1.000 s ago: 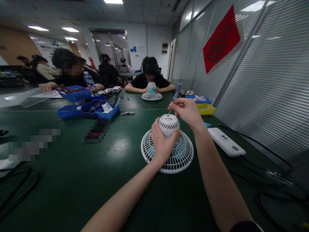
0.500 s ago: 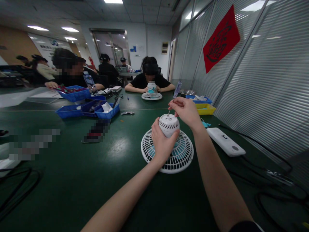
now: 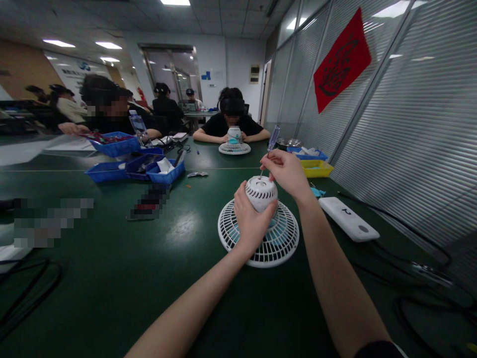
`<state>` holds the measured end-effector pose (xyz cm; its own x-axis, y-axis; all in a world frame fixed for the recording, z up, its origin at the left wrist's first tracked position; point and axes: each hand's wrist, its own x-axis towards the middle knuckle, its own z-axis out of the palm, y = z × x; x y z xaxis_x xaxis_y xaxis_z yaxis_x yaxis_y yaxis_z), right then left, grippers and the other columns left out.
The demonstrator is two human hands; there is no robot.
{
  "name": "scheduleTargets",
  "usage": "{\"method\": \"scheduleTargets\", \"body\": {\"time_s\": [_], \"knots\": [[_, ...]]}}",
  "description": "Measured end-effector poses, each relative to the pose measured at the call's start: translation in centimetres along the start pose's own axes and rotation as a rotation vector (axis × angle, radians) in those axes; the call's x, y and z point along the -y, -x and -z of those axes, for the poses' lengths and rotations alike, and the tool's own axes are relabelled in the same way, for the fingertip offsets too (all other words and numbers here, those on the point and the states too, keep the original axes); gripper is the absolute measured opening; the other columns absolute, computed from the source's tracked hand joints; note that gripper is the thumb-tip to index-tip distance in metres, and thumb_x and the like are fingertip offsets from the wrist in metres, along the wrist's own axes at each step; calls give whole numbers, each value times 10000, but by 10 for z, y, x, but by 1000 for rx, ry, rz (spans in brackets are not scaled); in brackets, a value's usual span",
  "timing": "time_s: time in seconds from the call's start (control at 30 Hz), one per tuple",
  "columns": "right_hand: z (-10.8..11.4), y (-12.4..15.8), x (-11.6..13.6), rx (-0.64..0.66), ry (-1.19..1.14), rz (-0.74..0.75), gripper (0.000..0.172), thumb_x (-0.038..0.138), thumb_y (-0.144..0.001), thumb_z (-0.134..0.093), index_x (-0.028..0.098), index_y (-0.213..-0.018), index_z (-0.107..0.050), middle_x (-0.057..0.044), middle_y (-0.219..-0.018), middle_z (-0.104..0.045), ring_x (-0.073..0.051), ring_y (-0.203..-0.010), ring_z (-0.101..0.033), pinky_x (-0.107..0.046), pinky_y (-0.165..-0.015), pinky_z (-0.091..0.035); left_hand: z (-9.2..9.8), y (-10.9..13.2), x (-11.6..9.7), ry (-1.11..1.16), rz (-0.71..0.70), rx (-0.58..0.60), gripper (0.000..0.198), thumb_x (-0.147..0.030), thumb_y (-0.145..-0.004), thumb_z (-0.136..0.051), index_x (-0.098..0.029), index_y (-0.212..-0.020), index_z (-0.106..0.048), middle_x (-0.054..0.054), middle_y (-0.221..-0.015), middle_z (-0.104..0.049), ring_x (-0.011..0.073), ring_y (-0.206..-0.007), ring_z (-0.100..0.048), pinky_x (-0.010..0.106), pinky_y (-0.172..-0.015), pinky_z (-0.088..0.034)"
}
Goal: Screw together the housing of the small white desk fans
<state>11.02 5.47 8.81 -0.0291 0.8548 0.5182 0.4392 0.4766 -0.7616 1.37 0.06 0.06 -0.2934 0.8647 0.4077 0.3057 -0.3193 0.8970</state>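
A white fan (image 3: 261, 195) lies face down, its round grille (image 3: 274, 251) flat on the green table and its slotted motor housing on top. My left hand (image 3: 253, 219) is wrapped around the housing from the near left side. Between the fingers of my right hand (image 3: 286, 169) is a screwdriver (image 3: 274, 137) with a clear purple handle, tilted slightly. Its thin shaft points down to the top of the housing, where the tip meets a small hole; whether it sits on a screw I cannot tell. Pale blue blades show through the grille.
Right of my arm lies a white power bank (image 3: 348, 219) with a cable. Beyond stand a yellow tray (image 3: 316, 169) and a blue tray (image 3: 321, 155). Several blue bins (image 3: 167, 174) and a dark phone (image 3: 149, 203) are left. Across the table a person (image 3: 231, 117) handles another fan (image 3: 234, 141).
My hands, the fan and the screwdriver look almost unmoved. At the far left, a co-worker's hand has shifted a little to the left.
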Motion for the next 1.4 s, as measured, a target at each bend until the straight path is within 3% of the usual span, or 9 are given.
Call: {"method": "scheduleTargets", "body": {"time_s": [0.6, 1.0, 1.4], "knots": [[1, 1, 5, -28, -17, 36, 104, 226, -852, -593, 180, -760, -605, -42, -748, -679, -130, -653, -635, -218, -481, -432, 2, 0, -2, 9, 3, 2, 744, -306, -689, -741, -231, -1347, -402, 136, -1380, -501, 330, -1363, -460, 531, -1163, -330], [0, -1, -1, -64, -24, 66, 112, 254, -862, -611, 181, -777, -614, -7, -718, -672, -75, -479, -520, -227, -476, -421, 0, -1, 1, 10, -7, -1, 758, -321, -686, -731, -202, -1350, -386, 150, -1373, -498, 331, -1371, -443, 518, -1166, -317], [0, 0, 2, -44, 21, 80, 109, 215, -861, -600, 171, -762, -615, -19, -720, -674, -86, -524, -552, -222, -479, -413, 1, -1, 0, 19, 6, 10, 758, -326, -686, -724, -197, -1353, -387, 157, -1385, -488, 337, -1371, -437, 525, -1172, -305]]}}
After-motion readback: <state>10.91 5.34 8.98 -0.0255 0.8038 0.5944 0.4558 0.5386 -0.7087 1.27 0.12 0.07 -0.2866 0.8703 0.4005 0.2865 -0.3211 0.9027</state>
